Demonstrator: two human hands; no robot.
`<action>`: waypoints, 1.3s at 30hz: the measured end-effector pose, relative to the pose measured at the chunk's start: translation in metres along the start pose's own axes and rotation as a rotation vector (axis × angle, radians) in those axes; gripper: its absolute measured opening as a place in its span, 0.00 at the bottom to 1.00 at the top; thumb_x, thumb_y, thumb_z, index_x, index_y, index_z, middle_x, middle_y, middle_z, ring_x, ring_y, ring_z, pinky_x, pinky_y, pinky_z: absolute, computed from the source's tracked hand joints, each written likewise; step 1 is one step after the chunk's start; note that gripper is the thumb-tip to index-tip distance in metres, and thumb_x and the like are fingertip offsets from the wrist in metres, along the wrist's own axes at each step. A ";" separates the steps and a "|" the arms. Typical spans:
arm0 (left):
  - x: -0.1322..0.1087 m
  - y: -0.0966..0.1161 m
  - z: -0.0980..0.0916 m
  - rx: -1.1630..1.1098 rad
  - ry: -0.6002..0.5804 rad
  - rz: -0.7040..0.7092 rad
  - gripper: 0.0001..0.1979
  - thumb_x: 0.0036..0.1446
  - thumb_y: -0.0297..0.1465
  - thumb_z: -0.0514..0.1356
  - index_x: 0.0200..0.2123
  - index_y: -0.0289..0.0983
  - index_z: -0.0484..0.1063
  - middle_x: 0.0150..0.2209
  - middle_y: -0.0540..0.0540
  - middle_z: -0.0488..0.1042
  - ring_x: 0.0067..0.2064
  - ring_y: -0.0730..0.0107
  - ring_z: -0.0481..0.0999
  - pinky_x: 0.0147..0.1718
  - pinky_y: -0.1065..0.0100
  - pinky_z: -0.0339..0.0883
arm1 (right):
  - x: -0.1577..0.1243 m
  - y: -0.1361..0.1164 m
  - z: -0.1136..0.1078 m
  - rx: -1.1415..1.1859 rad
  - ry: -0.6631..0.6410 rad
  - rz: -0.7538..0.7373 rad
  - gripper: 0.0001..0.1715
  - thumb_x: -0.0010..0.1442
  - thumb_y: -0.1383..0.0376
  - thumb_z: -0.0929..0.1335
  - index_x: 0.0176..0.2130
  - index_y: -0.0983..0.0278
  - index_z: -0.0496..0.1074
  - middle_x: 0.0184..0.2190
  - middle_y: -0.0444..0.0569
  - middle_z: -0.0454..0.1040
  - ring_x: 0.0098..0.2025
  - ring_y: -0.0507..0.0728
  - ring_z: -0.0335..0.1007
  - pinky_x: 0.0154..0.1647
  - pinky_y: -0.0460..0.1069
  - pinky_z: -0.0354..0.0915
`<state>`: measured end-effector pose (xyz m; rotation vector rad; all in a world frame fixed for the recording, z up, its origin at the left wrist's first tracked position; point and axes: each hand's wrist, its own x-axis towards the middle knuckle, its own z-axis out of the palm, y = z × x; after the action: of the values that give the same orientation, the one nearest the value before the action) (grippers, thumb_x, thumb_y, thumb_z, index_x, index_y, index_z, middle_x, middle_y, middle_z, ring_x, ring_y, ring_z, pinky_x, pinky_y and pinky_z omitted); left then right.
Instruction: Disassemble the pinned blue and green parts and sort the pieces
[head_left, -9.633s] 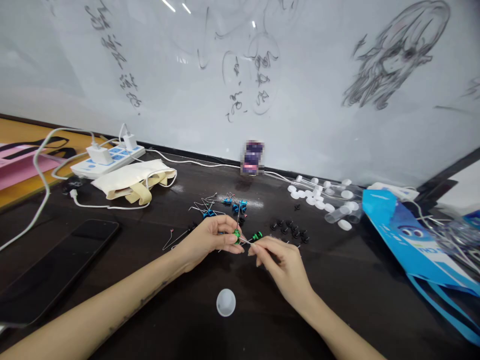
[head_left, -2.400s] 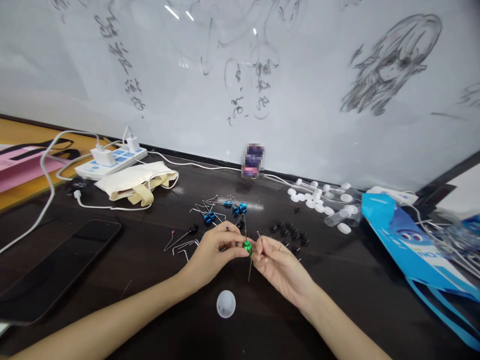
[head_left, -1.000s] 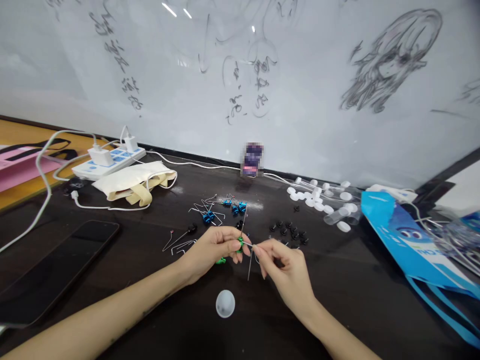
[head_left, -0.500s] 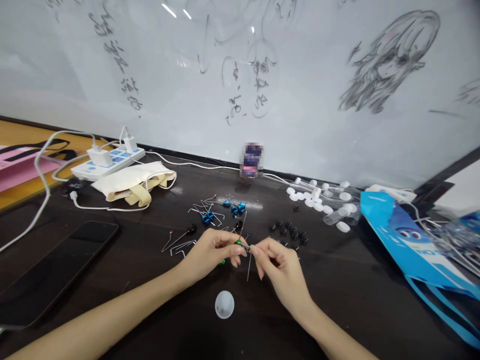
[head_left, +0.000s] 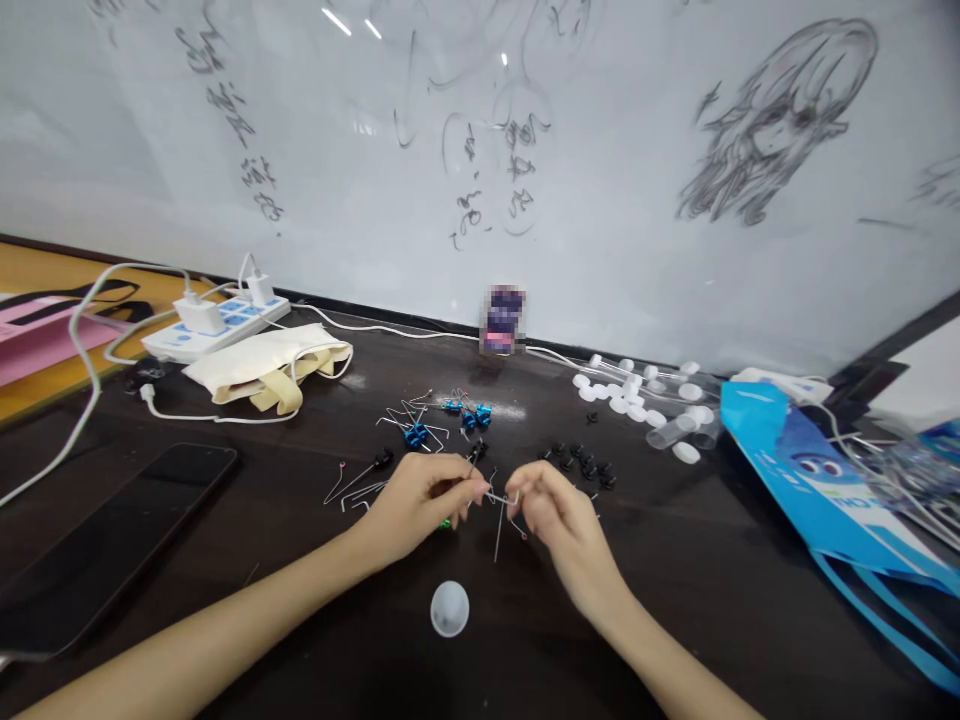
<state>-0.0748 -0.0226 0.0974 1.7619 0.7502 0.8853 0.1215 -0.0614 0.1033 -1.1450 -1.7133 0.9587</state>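
Observation:
My left hand [head_left: 433, 500] pinches a thin bent metal wire [head_left: 496, 497] between thumb and fingertips. One end of the wire sticks out to the right and ends in a short upturned bend. At that bend, the curled fingers of my right hand [head_left: 559, 515] close on the wire. A green piece [head_left: 445, 523] shows just under my left fingers; the green fitting on the wire is hidden by them. Below the hands stands a small whitish round cup [head_left: 450, 609]. Loose bent wires [head_left: 364, 495] and a black fitting [head_left: 383, 458] lie beside my left hand.
Blue fittings with wires [head_left: 416, 434] lie behind my hands, black fittings [head_left: 589, 466] to the right. Farther right are white caps and clear tubes [head_left: 673, 431] and a blue bag [head_left: 817, 480]. A dark phone [head_left: 112, 545], cream pouch [head_left: 255, 362] and power strip [head_left: 217, 328] occupy the left.
My left fingers have turned, so the green fitting no longer shows. My right fingers have shifted slightly and opened a little around the wire's end, and its upturned bend is now visible.

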 end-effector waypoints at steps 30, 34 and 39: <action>0.004 -0.003 0.000 -0.152 -0.207 -0.190 0.19 0.62 0.38 0.52 0.27 0.31 0.71 0.26 0.44 0.75 0.23 0.74 0.72 0.22 0.73 0.67 | 0.000 -0.001 -0.004 -0.510 -0.079 -0.404 0.15 0.65 0.59 0.62 0.43 0.64 0.72 0.35 0.53 0.73 0.33 0.56 0.61 0.36 0.52 0.55; -0.004 -0.003 -0.005 0.468 0.099 0.426 0.10 0.62 0.29 0.53 0.33 0.32 0.73 0.32 0.43 0.76 0.33 0.68 0.74 0.35 0.66 0.70 | 0.003 0.001 -0.005 0.132 -0.103 0.140 0.33 0.66 0.46 0.51 0.38 0.67 0.70 0.27 0.52 0.71 0.23 0.52 0.60 0.24 0.47 0.53; -0.008 -0.003 -0.003 0.788 0.100 0.769 0.08 0.60 0.22 0.53 0.38 0.30 0.72 0.37 0.38 0.76 0.40 0.63 0.73 0.41 0.62 0.69 | 0.003 0.000 0.000 0.428 -0.371 0.424 0.27 0.66 0.51 0.56 0.27 0.66 0.65 0.16 0.40 0.55 0.18 0.48 0.45 0.21 0.45 0.45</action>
<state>-0.0817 -0.0265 0.0932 2.8229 0.4962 1.2862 0.1204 -0.0582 0.1040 -1.1035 -1.4499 1.7970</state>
